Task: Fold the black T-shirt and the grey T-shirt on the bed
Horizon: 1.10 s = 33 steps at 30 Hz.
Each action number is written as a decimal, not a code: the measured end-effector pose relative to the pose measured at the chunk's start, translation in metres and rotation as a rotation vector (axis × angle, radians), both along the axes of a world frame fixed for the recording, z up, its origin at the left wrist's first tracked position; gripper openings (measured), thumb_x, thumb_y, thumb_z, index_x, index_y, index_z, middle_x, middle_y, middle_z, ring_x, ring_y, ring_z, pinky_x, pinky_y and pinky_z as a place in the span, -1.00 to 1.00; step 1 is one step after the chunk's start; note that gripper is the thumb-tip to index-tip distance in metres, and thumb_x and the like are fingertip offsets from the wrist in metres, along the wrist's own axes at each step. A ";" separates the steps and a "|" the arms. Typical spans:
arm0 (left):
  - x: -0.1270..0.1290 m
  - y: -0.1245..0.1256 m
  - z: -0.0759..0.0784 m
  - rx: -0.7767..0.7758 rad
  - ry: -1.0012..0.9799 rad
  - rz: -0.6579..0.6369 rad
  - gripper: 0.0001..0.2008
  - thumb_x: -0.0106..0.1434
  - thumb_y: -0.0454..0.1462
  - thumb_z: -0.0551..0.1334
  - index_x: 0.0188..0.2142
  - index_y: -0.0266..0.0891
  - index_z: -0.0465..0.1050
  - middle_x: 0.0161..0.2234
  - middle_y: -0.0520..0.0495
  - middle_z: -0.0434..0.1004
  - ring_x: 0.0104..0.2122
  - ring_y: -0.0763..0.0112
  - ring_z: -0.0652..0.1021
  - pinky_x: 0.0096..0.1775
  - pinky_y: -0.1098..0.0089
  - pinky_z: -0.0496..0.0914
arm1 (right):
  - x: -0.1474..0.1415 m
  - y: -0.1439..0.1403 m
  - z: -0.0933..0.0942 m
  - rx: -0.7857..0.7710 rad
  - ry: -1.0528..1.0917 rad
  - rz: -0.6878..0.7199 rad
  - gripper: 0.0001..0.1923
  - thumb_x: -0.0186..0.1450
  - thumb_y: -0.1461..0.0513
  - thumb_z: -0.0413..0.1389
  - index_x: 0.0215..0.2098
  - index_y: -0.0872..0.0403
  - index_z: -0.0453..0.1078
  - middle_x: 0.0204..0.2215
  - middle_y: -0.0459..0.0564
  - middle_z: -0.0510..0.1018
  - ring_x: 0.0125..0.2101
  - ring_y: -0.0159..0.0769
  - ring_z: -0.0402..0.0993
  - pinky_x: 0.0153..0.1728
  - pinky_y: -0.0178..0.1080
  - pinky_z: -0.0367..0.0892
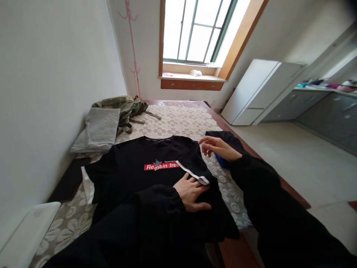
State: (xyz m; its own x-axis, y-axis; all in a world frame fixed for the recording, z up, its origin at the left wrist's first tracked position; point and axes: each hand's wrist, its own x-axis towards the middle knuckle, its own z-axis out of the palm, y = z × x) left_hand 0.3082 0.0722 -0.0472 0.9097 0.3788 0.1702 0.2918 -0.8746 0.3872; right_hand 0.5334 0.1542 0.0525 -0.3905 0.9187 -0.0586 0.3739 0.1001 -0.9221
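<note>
A black T-shirt (139,163) with a red "Remain free" print lies face up on a table covered by a floral lace cloth (178,121). Its right sleeve (193,165), trimmed with a white band, is folded inward over the chest. My left hand (192,193) rests flat on the shirt just below that sleeve, fingers spread. My right hand (217,148) hovers at the shirt's right shoulder, fingertips touching the fabric edge, fingers loosely curled. Both my arms wear black sleeves.
Folded grey cloth (100,128) and an olive garment (126,108) lie at the table's far left by the wall. A blue item (221,160) peeks out under my right wrist. A white container (26,232) sits near left. A white cabinet (256,91) stands at right.
</note>
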 end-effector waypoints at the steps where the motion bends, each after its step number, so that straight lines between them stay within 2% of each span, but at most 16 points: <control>1: -0.003 0.003 0.000 0.014 -0.002 -0.002 -0.24 0.42 0.21 -0.05 0.41 -0.17 0.18 0.38 -0.24 0.28 0.36 -0.04 0.25 0.37 -0.17 -0.11 | 0.003 -0.001 -0.010 0.029 -0.071 -0.022 -0.57 0.31 -0.06 0.22 -0.05 0.07 0.41 -0.48 -0.09 0.54 -0.51 -0.34 0.49 -0.53 -0.30 0.36; 4: -0.009 0.009 -0.002 0.058 -0.010 0.055 -0.28 0.43 0.18 -0.04 0.40 -0.12 0.18 0.37 -0.21 0.30 0.37 -0.03 0.23 0.36 -0.21 -0.09 | 0.014 -0.018 -0.039 0.038 -0.278 0.036 -0.59 0.35 -0.06 0.16 -0.06 0.07 0.45 -0.51 -0.12 0.50 -0.54 -0.35 0.43 -0.54 -0.29 0.32; 7: -0.013 0.017 -0.007 0.065 -0.011 0.211 -0.34 0.45 0.15 -0.02 0.36 -0.13 0.25 0.35 -0.22 0.34 0.38 -0.05 0.23 0.36 -0.27 -0.13 | 0.018 -0.050 -0.059 0.094 -0.430 0.119 -0.65 0.38 0.00 0.14 -0.05 0.07 0.50 -0.43 -0.07 0.51 -0.46 -0.32 0.43 -0.42 -0.25 0.36; 10: -0.016 0.031 -0.008 0.005 -0.029 0.387 -0.40 0.48 0.05 0.00 0.35 -0.20 0.27 0.35 -0.26 0.33 0.38 -0.03 0.23 0.38 -0.25 -0.14 | 0.014 -0.078 -0.065 0.212 -0.507 0.167 -0.66 0.40 0.07 0.12 0.05 0.05 0.50 -0.27 0.01 0.52 -0.31 -0.26 0.46 -0.26 -0.20 0.39; 12: -0.017 0.040 -0.006 -0.073 -0.091 0.418 -0.43 0.49 0.00 0.02 0.36 -0.22 0.24 0.38 -0.24 0.28 0.39 0.03 0.23 0.40 -0.18 -0.10 | 0.012 -0.081 -0.064 0.227 -0.505 0.237 -0.64 0.43 0.08 0.10 0.11 0.03 0.48 -0.22 0.03 0.52 -0.27 -0.25 0.48 -0.22 -0.20 0.40; 14: -0.016 0.047 -0.003 -0.198 -0.198 0.391 -0.47 0.49 -0.04 0.02 0.35 -0.17 0.26 0.37 -0.17 0.31 0.38 0.12 0.28 0.40 -0.05 0.01 | 0.012 -0.069 -0.061 0.231 -0.489 0.252 -0.67 0.45 0.08 0.06 0.08 0.01 0.50 -0.22 0.02 0.55 -0.27 -0.25 0.49 -0.23 -0.20 0.41; 17: -0.014 0.051 -0.001 -0.459 -0.375 0.380 -0.46 0.45 -0.09 0.11 0.37 -0.10 0.21 0.24 -0.12 0.50 0.24 0.18 0.48 0.29 0.11 0.29 | 0.016 -0.026 -0.062 0.378 -0.479 0.066 -0.68 0.48 0.14 -0.03 0.02 0.02 0.50 -0.17 0.05 0.58 -0.23 -0.21 0.52 -0.20 -0.16 0.44; 20: -0.013 0.049 -0.001 -0.605 -0.502 0.396 -0.24 0.37 -0.16 0.22 0.47 -0.05 -0.05 0.10 -0.07 0.63 0.10 0.20 0.60 0.18 0.17 0.41 | 0.014 0.021 -0.074 0.577 -0.510 -0.063 -0.65 0.41 0.20 0.00 0.10 0.00 0.45 0.06 0.13 0.52 0.07 -0.06 0.46 0.07 0.02 0.41; 22: -0.014 0.047 -0.001 -0.573 -0.514 0.386 -0.17 0.34 -0.21 0.23 0.49 -0.01 -0.14 0.02 -0.01 0.67 0.01 0.21 0.63 0.12 0.16 0.44 | 0.010 0.043 -0.085 0.641 -0.540 -0.055 -0.67 0.37 0.20 0.06 0.07 -0.03 0.47 0.18 0.13 0.45 0.23 0.01 0.31 0.23 0.12 0.26; 24: -0.014 0.045 -0.001 -0.479 -0.445 0.387 -0.22 0.33 -0.22 0.24 0.47 0.00 -0.03 -0.06 -0.01 0.67 -0.07 0.19 0.64 0.06 0.16 0.46 | 0.005 0.055 -0.097 0.667 -0.557 -0.042 -0.77 0.35 0.19 0.09 -0.06 -0.03 0.51 0.19 0.11 0.45 0.25 0.02 0.27 0.27 0.13 0.20; 27: -0.014 0.042 0.000 -0.319 -0.302 0.344 -0.54 0.37 -0.13 0.23 0.25 -0.01 0.42 -0.06 -0.07 0.66 0.02 0.11 0.58 0.13 0.07 0.38 | 0.001 0.061 -0.110 0.686 -0.567 -0.071 -0.83 0.39 0.19 0.04 -0.20 -0.01 0.48 0.01 0.11 0.55 0.08 -0.04 0.41 0.15 0.04 0.31; 28: -0.014 0.041 0.001 -0.286 -0.274 0.308 -0.62 0.39 -0.09 0.22 0.16 -0.02 0.51 -0.03 -0.09 0.65 0.07 0.08 0.55 0.17 0.04 0.33 | 0.001 0.062 -0.113 0.680 -0.565 -0.089 -0.82 0.41 0.20 0.01 -0.20 0.00 0.46 -0.08 0.11 0.57 -0.01 -0.07 0.45 0.09 0.00 0.34; 30: -0.014 0.041 0.002 -0.274 -0.267 0.258 -0.65 0.39 -0.05 0.22 0.09 -0.04 0.56 0.01 -0.11 0.63 0.11 0.07 0.51 0.21 0.03 0.30 | 0.002 0.063 -0.116 0.671 -0.570 -0.114 -0.80 0.43 0.22 -0.04 -0.18 0.02 0.43 -0.21 0.08 0.58 -0.14 -0.12 0.48 -0.02 -0.06 0.36; 33: -0.013 0.042 0.004 -0.374 -0.365 0.294 -0.59 0.35 -0.07 0.28 0.14 -0.11 0.51 0.01 -0.15 0.60 0.04 0.15 0.55 0.13 0.17 0.38 | 0.004 0.064 -0.117 0.661 -0.597 -0.107 -0.81 0.45 0.17 -0.02 -0.17 0.02 0.43 -0.25 0.05 0.59 -0.16 -0.13 0.48 -0.01 -0.07 0.29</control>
State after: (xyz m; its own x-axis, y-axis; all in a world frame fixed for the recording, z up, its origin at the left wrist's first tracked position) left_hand 0.2949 0.1145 -0.0436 0.6655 0.7000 0.2591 0.2906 -0.5627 0.7739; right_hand 0.5375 0.2182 -0.0643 -0.3747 0.8668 0.3291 0.8104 0.4786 -0.3378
